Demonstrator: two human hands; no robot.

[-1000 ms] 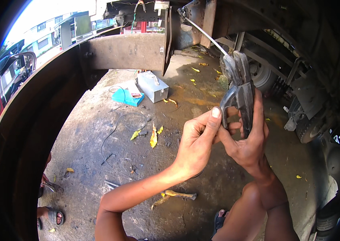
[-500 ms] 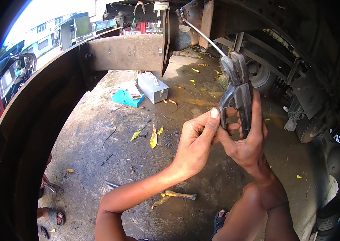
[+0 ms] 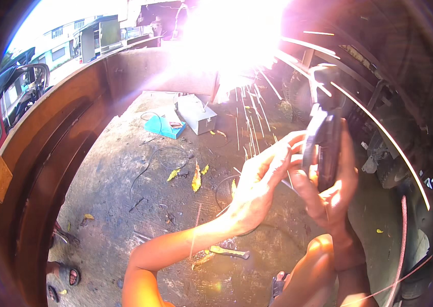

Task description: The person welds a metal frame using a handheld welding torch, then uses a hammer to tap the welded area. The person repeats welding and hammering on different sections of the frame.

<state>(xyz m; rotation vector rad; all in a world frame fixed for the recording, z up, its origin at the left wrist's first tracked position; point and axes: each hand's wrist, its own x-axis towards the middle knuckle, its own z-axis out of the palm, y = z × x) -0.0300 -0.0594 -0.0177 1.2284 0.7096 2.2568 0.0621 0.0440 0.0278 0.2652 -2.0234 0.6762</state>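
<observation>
Black clamp [image 3: 330, 151] in right hand [image 3: 344, 192] — left hand [image 3: 265, 176] alongside — white glare [image 3: 237, 33].

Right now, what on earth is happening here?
A person's bare right hand grips a dark clamp-like tool; the left hand is at its side, apparently touching it. Beyond, a blinding white glare hides part of the brown metal beam, and sparks streak outward. A grey metal box and blue box sit on the ground.

Apparently no readable lettering or numbers.
</observation>
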